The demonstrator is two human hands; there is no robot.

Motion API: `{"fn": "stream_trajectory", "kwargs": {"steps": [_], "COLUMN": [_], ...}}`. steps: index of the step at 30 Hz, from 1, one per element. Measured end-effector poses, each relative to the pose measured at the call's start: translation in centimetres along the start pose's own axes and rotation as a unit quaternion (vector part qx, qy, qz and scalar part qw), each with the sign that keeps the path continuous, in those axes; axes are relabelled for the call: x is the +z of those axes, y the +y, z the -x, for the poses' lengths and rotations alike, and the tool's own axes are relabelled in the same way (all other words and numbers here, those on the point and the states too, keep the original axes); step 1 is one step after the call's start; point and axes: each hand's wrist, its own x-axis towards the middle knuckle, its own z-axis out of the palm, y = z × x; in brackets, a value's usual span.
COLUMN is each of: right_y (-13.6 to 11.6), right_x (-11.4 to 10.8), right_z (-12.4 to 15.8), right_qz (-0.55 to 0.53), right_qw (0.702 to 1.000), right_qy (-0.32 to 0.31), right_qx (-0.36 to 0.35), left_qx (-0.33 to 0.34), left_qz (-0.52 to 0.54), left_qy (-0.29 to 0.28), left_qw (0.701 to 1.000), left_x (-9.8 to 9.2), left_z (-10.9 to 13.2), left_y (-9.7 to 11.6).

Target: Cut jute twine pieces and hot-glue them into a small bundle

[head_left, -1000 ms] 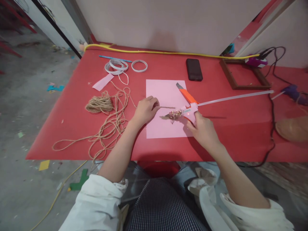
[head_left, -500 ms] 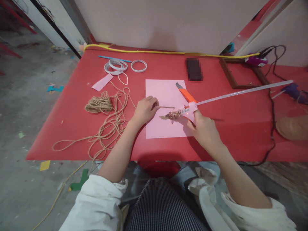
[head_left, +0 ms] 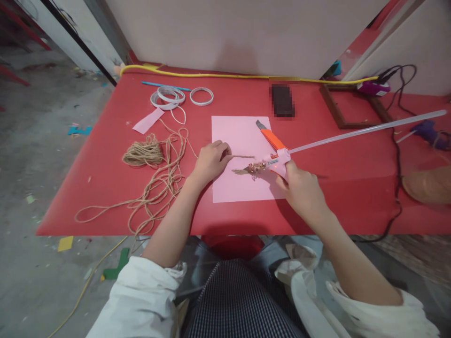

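Note:
My right hand point(head_left: 301, 190) is closed round a pink hot glue gun point(head_left: 278, 162) with a long clear glue stick point(head_left: 366, 129) reaching out to the right. Its nozzle touches a small bundle of dried flowers point(head_left: 254, 167) lying on a pink sheet of paper point(head_left: 241, 141). My left hand point(head_left: 211, 161) rests on the sheet's left edge, fingers pinched on a short piece of twine point(head_left: 243, 157) that points toward the flowers. An orange utility knife point(head_left: 269, 136) lies on the paper just behind the gun.
On the red table point(head_left: 105, 173), a coil and loose loops of jute twine point(head_left: 144, 154) lie left. Tape rings point(head_left: 169, 96), a pink paper strip point(head_left: 148, 120), a phone point(head_left: 282, 100) and a wooden frame point(head_left: 355, 108) sit farther back. Black cables and purple tools point(head_left: 428, 131) lie at the right.
The far end of the glue stick has swung up and to the right as my right hand tilted the gun. My left hand and the flower bundle have stayed put.

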Motion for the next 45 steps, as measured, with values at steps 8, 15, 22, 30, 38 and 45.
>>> {"fn": "stream_trajectory", "kwargs": {"steps": [8, 15, 22, 30, 38, 45], "right_y": [0.1, 0.9, 0.9, 1.3, 1.5, 1.6], "right_x": [-0.4, -0.1, -0.3, -0.3, -0.3, -0.5], "right_z": [0.0, 0.2, 0.2, 0.2, 0.4, 0.3], "right_qz": [0.018, 0.009, 0.018, 0.033, 0.030, 0.043], "right_qw": [1.000, 1.000, 1.000, 0.999, 0.999, 0.999], "right_qy": [-0.013, -0.003, -0.018, -0.019, -0.014, -0.017], "right_qx": [0.006, 0.004, 0.015, 0.014, 0.010, 0.017], "left_qx": [0.002, 0.002, 0.002, 0.003, 0.009, 0.007], "left_qz": [0.001, 0.004, 0.001, 0.004, 0.004, 0.005], "left_qy": [-0.002, 0.004, 0.002, 0.003, 0.007, 0.011], "left_qw": [1.000, 1.000, 1.000, 1.000, 1.000, 1.000], "left_x": [0.0, 0.0, -0.1, 0.0, 0.0, 0.0], "left_z": [0.0, 0.0, 0.0, 0.1, 0.1, 0.1], "left_y": [0.0, 0.0, 0.1, 0.0, 0.0, 0.1]}}
